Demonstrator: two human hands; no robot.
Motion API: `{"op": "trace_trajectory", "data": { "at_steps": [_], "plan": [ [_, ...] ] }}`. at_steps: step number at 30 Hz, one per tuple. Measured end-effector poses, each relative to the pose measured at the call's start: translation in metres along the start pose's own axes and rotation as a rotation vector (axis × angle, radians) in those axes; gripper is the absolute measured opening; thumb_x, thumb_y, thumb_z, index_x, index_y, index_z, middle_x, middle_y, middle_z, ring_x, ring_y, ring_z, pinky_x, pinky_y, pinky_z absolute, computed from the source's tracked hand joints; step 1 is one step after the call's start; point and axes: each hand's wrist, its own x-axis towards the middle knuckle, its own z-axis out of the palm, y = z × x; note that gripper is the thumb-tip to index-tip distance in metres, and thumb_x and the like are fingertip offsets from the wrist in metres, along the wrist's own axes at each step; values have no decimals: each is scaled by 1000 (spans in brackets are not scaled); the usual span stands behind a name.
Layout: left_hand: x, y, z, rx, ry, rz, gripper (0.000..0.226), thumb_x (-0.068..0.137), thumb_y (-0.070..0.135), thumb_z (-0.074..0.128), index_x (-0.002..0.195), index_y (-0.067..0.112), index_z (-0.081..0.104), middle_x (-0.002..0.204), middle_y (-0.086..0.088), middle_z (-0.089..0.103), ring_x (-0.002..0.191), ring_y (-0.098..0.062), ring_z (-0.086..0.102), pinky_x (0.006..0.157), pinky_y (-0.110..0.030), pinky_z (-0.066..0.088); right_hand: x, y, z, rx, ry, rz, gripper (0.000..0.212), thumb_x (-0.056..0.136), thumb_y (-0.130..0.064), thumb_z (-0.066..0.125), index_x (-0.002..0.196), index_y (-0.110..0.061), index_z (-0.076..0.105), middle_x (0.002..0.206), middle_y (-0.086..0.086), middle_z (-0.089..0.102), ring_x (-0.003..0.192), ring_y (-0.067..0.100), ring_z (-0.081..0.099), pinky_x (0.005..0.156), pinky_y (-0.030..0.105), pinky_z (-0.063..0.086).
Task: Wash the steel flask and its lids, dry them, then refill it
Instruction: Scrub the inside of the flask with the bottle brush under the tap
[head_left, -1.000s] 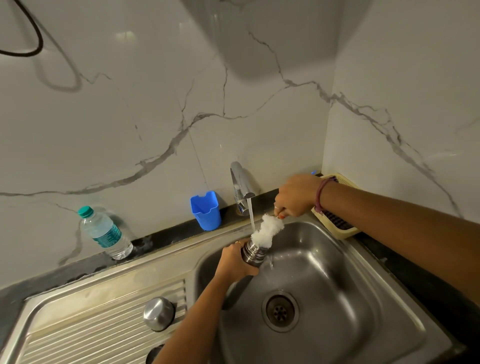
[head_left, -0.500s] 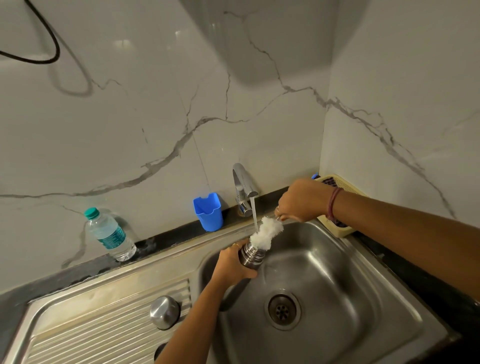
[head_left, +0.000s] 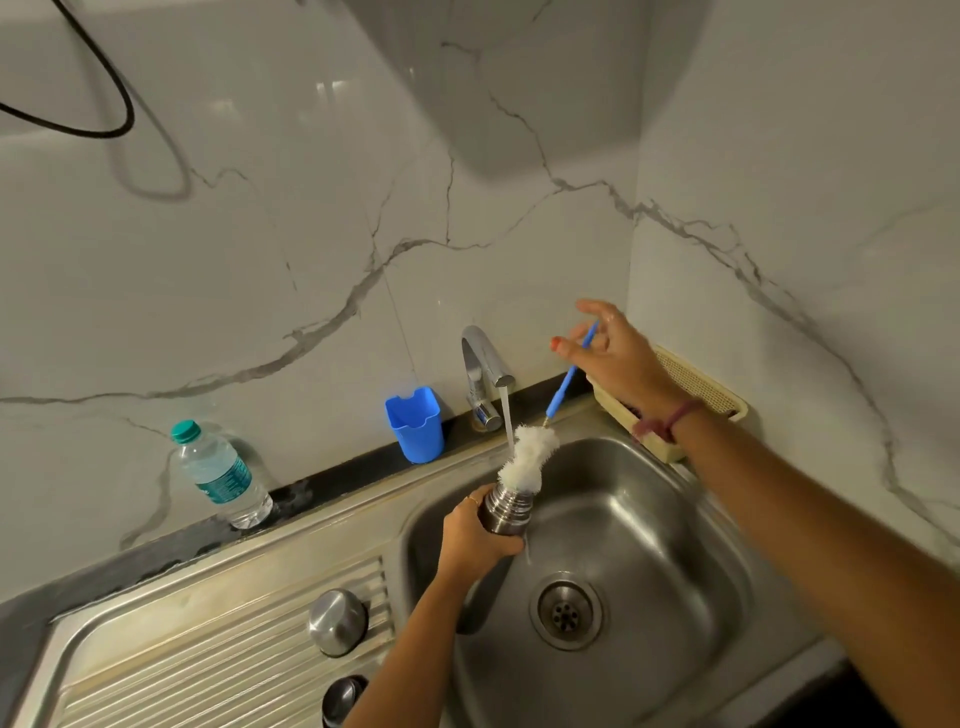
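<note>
Our left hand (head_left: 475, 535) has its grip wrapped around the steel flask (head_left: 506, 512) over the sink (head_left: 675, 525). Our right hand (head_left: 610, 358) pinches the blue handle of the bottle brush (head_left: 527, 457), whose bristles sit in the flask mouth under the running tap (head_left: 483, 371).

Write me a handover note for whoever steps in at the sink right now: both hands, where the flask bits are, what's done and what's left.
Left hand grips the steel flask, tilted over the steel sink basin.
Right hand loosely holds the blue handle of the white bottle brush, fingers spread; its bristles sit in the flask mouth under the running tap.
Two steel lids: the domed one and a darker one lie on the ribbed drainboard.
Done: lids off. Underway: flask scrubbing.
Left: rinsing, possibly washing the lids, drying, refilling.
</note>
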Motion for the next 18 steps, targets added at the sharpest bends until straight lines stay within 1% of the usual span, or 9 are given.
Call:
{"op": "trace_trajectory", "data": {
  "at_steps": [2, 4, 6, 8, 9, 11, 14, 16, 18],
  "plan": [
    [-2, 2, 5, -52, 39, -8, 81, 63, 15, 89, 133, 24, 51, 115, 12, 59, 103, -4, 55, 74, -8, 43, -18, 19, 27, 359, 36, 173, 38, 95, -33, 52, 125, -10, 50, 100, -4, 62, 103, 21, 64, 77, 18, 52],
    [-2, 4, 11, -74, 57, 0, 83, 59, 20, 91, 133, 24, 52, 119, 9, 62, 107, -8, 59, 81, -13, 48, -33, 32, 54, 540, 62, 252, 31, 100, -36, 41, 108, -12, 58, 93, 3, 68, 100, 28, 66, 85, 34, 53],
    [-2, 8, 16, -85, 70, 15, 86, 58, 21, 91, 134, 24, 52, 119, 8, 62, 107, -9, 60, 78, -10, 45, -41, 31, 72, 693, 153, 303, 37, 101, -41, 32, 95, -16, 59, 79, 3, 68, 84, 26, 66, 84, 39, 53],
    [-3, 13, 19, -101, 90, 23, 86, 57, 20, 90, 134, 24, 52, 118, 8, 61, 104, -7, 59, 77, -8, 44, -40, 26, 79, 849, 266, 327, 46, 100, -48, 26, 91, -14, 57, 69, 3, 60, 69, 17, 60, 76, 33, 53],
    [-3, 16, 19, -109, 97, 30, 86, 57, 19, 90, 134, 24, 52, 117, 8, 62, 103, -6, 59, 79, -10, 46, -37, 22, 79, 880, 306, 319, 49, 97, -52, 27, 89, -13, 56, 68, 3, 55, 64, 14, 55, 71, 29, 51],
    [-3, 21, 18, -122, 100, 43, 86, 57, 19, 89, 134, 23, 52, 115, 9, 62, 100, -5, 59, 82, -12, 50, -32, 17, 79, 790, 313, 252, 46, 90, -55, 34, 86, -13, 53, 68, 2, 49, 61, 12, 50, 63, 23, 49],
    [-3, 25, 14, -131, 89, 73, 83, 60, 13, 89, 131, 27, 49, 109, 14, 58, 93, 1, 57, 72, -1, 44, -22, 17, 73, 623, 286, 189, 39, 97, -42, 39, 73, -13, 48, 62, 1, 46, 55, 9, 48, 57, 17, 48],
    [-4, 24, 11, -131, 89, 101, 84, 61, 13, 88, 130, 32, 46, 109, 16, 59, 94, 1, 58, 74, 0, 44, -15, 19, 66, 626, 283, 185, 41, 101, -35, 38, 67, -13, 45, 56, 0, 45, 50, 8, 47, 57, 19, 49],
    [-5, 22, 12, -150, 100, 123, 85, 61, 13, 88, 134, 30, 46, 114, 12, 62, 97, -1, 61, 77, -6, 47, -10, 16, 57, 739, 256, 208, 42, 101, -31, 39, 62, -16, 42, 49, -6, 40, 44, 8, 39, 50, 22, 44]
  ]
}}
